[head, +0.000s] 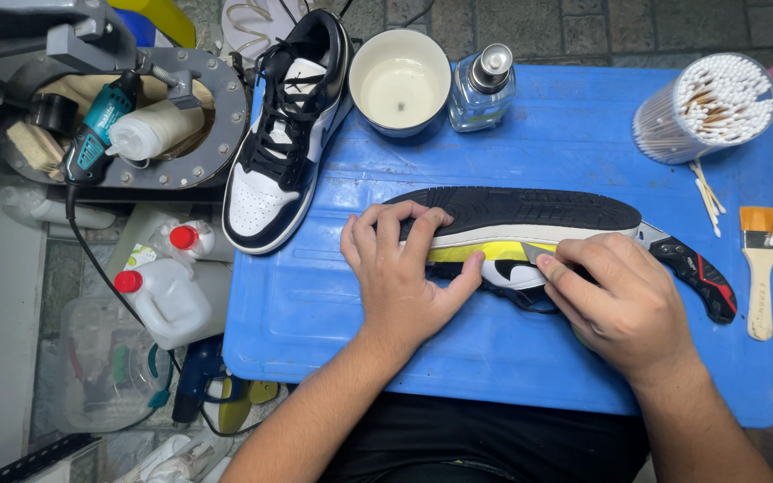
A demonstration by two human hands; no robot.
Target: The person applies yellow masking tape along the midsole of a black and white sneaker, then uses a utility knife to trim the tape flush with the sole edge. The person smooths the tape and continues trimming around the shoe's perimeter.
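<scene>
A sneaker point(530, 215) lies on its side on the blue table point(333, 304), black sole facing away, with a white midsole and a yellow band. My left hand point(400, 273) presses down on the shoe's heel end, fingers curled over the sole edge. My right hand point(619, 300) grips a folding knife point(695, 273) with a black and red handle. Its blade tip sits at the seam between midsole and upper, under my index finger.
A second black and white sneaker point(288, 134) stands at the table's left rear. A white bowl point(400, 80), a glass bottle point(483, 89) and a cup of cotton swabs point(707, 107) line the back. A paintbrush point(760, 268) lies right. Plastic jugs point(167, 300) and a rotary tool point(96, 134) sit left.
</scene>
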